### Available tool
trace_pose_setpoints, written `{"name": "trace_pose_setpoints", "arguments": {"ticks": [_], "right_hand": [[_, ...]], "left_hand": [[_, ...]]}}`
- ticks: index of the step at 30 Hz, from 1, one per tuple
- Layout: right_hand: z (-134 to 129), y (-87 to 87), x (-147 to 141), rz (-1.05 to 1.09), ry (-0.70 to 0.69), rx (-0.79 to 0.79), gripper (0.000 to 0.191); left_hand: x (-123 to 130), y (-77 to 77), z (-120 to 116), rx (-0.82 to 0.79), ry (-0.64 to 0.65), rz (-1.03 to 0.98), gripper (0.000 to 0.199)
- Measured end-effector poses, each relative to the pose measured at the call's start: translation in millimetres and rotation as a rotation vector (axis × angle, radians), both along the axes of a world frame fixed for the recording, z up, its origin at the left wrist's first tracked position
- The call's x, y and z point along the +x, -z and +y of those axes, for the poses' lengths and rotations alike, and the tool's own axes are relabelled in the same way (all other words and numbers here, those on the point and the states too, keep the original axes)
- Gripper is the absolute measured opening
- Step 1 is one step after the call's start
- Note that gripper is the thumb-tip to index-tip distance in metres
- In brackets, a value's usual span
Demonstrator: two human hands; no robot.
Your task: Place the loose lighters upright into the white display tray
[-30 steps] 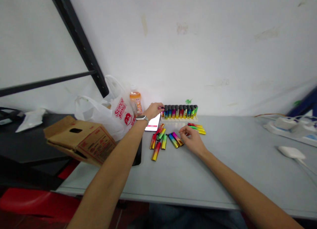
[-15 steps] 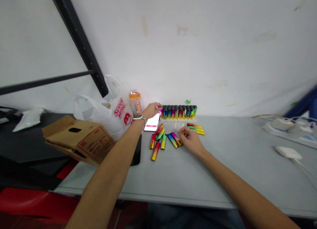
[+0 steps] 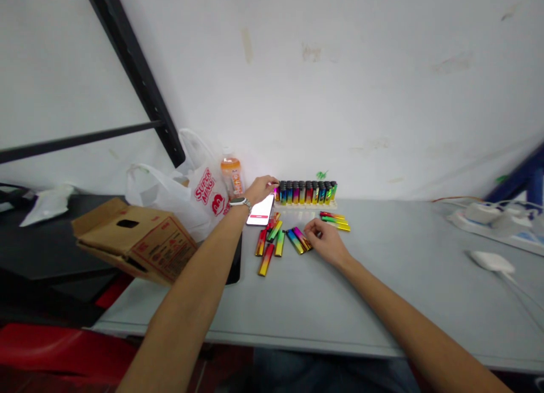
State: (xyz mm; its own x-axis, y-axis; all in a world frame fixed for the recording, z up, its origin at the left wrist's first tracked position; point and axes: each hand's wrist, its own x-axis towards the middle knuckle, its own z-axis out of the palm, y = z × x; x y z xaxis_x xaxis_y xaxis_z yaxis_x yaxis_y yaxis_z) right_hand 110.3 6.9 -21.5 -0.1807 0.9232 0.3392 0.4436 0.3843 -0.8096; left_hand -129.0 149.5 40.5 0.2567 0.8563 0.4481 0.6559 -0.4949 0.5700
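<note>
My left hand (image 3: 260, 189), with a watch on its wrist, reaches to the left end of a rack (image 3: 304, 205) of upright lighters (image 3: 302, 193) with black tops. Its fingers are closed on a pink lighter (image 3: 276, 193) there. Lower and to the right, my right hand (image 3: 325, 237) rests on the table with curled fingers. The fingertips are beside a blue-yellow lighter (image 3: 294, 241) and a purple-gold lighter (image 3: 301, 238) lying flat; whether they pinch anything is hidden. Several red, green and yellow lighters (image 3: 266, 260) lie to the left, and a few more lighters (image 3: 335, 220) lie behind my right hand.
A lit phone (image 3: 259, 212) lies under my left wrist, and a dark tablet-like device (image 3: 234, 268) is partly behind my forearm. On the left are a cardboard box (image 3: 140, 237), a plastic bag (image 3: 199, 195) and an orange-labelled bottle (image 3: 232, 175). A power strip (image 3: 501, 226) and white charger (image 3: 492, 262) lie right.
Both hands keep nearly the same places, the left at the rack's end and the right by the flat lighters. The view shifts very slightly.
</note>
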Motion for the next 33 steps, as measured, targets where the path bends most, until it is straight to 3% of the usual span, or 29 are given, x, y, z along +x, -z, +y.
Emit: {"name": "trace_pose_setpoints", "arguments": {"ticks": [17,24,27,33], "right_hand": [[1.6,2.7,1.2,-0.029,-0.025,-0.052,0.009],[-0.2,-1.5,1.8,-0.053,0.002,-0.061,0.010],[-1.1,-3.0,1.4,-0.136,0.046,-0.047,0.010],[-1.6,-8.7,-2.9,-0.397,0.141,-0.072,0.025]], "left_hand": [[-4.6,17.2,8.8,0.003,0.008,0.037,0.020],[-2.5,29.2,-9.3,0.073,-0.084,0.138,0.032],[1.9,24.1,-22.8,0.145,-0.143,0.264,0.039],[12.2,7.4,-45.4,0.133,-0.221,0.518,0.050]]}}
